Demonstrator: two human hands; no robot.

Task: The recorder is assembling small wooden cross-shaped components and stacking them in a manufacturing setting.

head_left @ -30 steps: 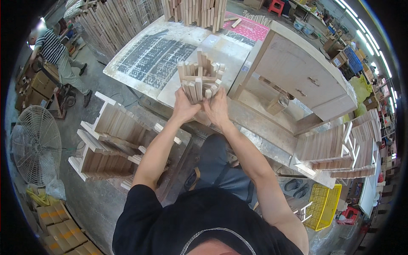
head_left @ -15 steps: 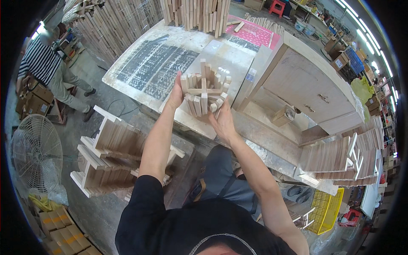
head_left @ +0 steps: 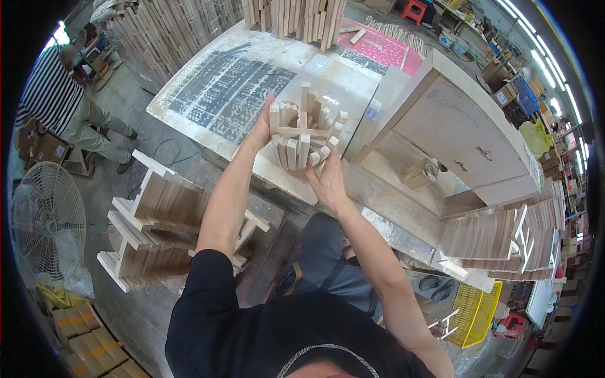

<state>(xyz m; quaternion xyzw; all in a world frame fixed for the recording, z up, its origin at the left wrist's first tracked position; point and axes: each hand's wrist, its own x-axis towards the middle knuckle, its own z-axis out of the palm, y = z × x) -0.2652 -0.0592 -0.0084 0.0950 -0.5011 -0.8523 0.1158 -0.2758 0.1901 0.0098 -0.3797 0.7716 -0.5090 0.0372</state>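
A round bundle of short, pale wooden sticks (head_left: 291,151) is held upright between my two hands above the near edge of the worktable (head_left: 183,94). Across its top lies a cross-shaped wooden piece (head_left: 304,131). My left hand (head_left: 259,129) presses along the bundle's left side, the thumb side partly hidden behind the sticks. Curled around the lower right of the bundle, my right hand (head_left: 329,184) has its fingers against the stick ends. The underside of the bundle is hidden.
Right of my hands stands a wooden machine housing (head_left: 454,126). Wooden frames are stacked at left (head_left: 164,208) and right (head_left: 482,236). Tall sticks (head_left: 293,22) stand at the table's back. A fan (head_left: 49,220), a person in stripes (head_left: 53,88) and a yellow crate (head_left: 476,315) are around.
The whole view has shifted slightly. Both hands keep their hold on the bundle, which is tilted a little differently. The person at left appears nearer the view's edge.
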